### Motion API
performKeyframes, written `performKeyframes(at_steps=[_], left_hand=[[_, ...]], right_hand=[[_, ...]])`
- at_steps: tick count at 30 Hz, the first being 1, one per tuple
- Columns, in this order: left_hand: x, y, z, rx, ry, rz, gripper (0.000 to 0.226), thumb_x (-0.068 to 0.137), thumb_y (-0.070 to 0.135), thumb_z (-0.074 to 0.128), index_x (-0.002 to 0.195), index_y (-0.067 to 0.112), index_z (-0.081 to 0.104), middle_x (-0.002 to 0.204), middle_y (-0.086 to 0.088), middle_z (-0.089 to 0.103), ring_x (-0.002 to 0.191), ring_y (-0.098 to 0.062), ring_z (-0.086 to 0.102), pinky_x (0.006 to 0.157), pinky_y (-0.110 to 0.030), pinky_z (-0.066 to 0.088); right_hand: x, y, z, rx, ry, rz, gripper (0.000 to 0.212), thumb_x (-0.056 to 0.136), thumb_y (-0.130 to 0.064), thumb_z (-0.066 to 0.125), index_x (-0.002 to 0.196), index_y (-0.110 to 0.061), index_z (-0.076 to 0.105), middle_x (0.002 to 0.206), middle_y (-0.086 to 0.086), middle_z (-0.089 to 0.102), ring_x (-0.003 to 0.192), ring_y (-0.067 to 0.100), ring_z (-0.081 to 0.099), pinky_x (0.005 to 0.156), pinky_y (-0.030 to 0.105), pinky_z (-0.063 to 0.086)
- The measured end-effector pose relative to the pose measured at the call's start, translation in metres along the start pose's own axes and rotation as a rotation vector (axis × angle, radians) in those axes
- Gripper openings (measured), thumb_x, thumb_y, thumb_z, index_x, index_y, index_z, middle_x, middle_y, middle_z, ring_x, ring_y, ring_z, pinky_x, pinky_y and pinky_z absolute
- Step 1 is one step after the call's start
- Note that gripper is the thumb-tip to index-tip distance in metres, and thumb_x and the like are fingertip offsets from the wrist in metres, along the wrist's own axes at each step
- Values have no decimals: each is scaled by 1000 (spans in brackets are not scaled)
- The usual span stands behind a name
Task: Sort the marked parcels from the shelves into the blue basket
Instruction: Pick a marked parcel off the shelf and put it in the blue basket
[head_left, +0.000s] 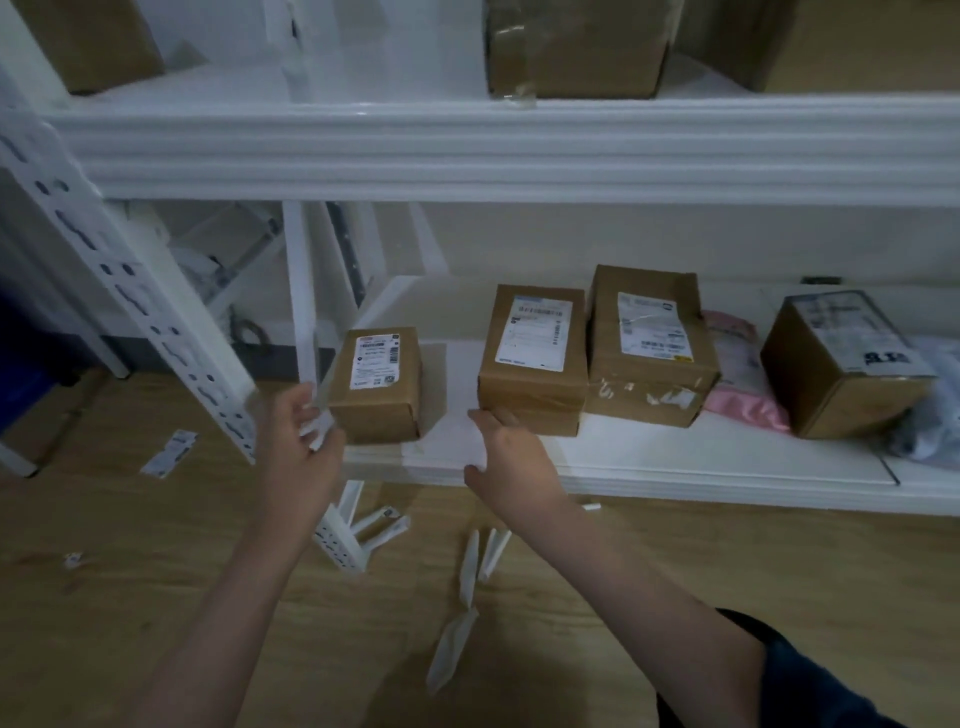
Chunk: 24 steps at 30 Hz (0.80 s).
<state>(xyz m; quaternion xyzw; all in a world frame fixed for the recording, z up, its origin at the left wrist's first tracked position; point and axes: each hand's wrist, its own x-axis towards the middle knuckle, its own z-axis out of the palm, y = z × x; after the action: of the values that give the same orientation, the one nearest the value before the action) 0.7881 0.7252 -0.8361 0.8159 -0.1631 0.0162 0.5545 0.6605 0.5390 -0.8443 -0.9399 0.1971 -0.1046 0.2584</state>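
Both hands at the white lower shelf (675, 457), open, gripping nothing.
Left hand (301, 447) beside small brown cardboard parcel (376, 387); right hand (511, 467) touching medium brown labelled box (530, 358); label print too blurred to read.

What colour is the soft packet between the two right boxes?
Pink packet, seen in the head view.

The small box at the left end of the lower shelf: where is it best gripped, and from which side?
Judging by its pose, take the small box by its two short side faces, coming from the front. It stands alone at the shelf edge, with a gap to the next box, so the left hand and right hand can likely flank it.
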Motion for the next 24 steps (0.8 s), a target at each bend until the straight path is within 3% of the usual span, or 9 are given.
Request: performKeyframes(at_steps=[2,4,6,7,10,14,16,18,24], left_hand=[[-4,12,4,34,41,76,42,94,4,62,130,23,53,128,-2,57,115,-16,56,98,-36,50],[-14,30,13,70,44,199,39,92,1,62,121,26,56,124,-3,58,109,-14,59,94,-27,50],[-27,45,29,95,-15,305,38,91,-2,63,117,25,59,120,-1,60,102,-8,61,87,-16,49],[-32,50,40,106,-74,330,36,91,0,63,117,25,59,118,2,61,102,-3,61,87,-17,49],[-33,57,74,145,-312,270,43,94,13,65,133,28,54,126,10,61,115,-2,57,97,-26,48],[-18,65,112,96,-477,108,64,92,21,72,146,36,41,136,18,56,128,-3,51,105,-32,45],[-8,70,126,60,-512,42,72,86,23,78,144,41,40,126,24,60,123,-3,56,106,-38,47],[2,72,136,42,-524,-3,80,83,20,82,148,37,38,117,28,58,116,-2,58,104,-35,48],[0,72,145,140,-523,164,85,77,26,84,146,39,36,129,21,58,124,-7,55,106,-41,49]], right_hand=[[-13,20,-13,18,47,12,58,85,-14,67,141,-18,51,137,4,54,120,25,56,96,31,47],[-25,40,-27,44,90,47,51,85,-13,67,134,-17,57,130,4,60,114,23,60,91,28,48],[-34,59,-41,84,132,92,45,86,-14,68,130,-16,61,123,3,64,109,20,62,86,23,46],[-38,69,-47,91,148,117,42,86,-16,69,128,-17,63,121,3,65,106,19,63,83,21,44],[-40,95,-62,73,197,192,38,87,-24,69,124,-17,65,116,0,67,101,17,64,78,19,41],[-31,109,-78,47,179,247,37,86,-30,69,119,-14,62,105,6,71,100,24,65,79,32,52],[-24,106,-83,48,141,234,39,87,-32,68,121,-15,62,105,8,71,101,25,65,80,35,52],[-16,100,-84,83,118,233,37,86,-32,69,119,-16,63,106,6,70,100,24,65,80,34,52],[-1,88,-76,48,153,232,34,86,-33,67,107,-8,58,97,10,68,89,30,65,71,36,53]])
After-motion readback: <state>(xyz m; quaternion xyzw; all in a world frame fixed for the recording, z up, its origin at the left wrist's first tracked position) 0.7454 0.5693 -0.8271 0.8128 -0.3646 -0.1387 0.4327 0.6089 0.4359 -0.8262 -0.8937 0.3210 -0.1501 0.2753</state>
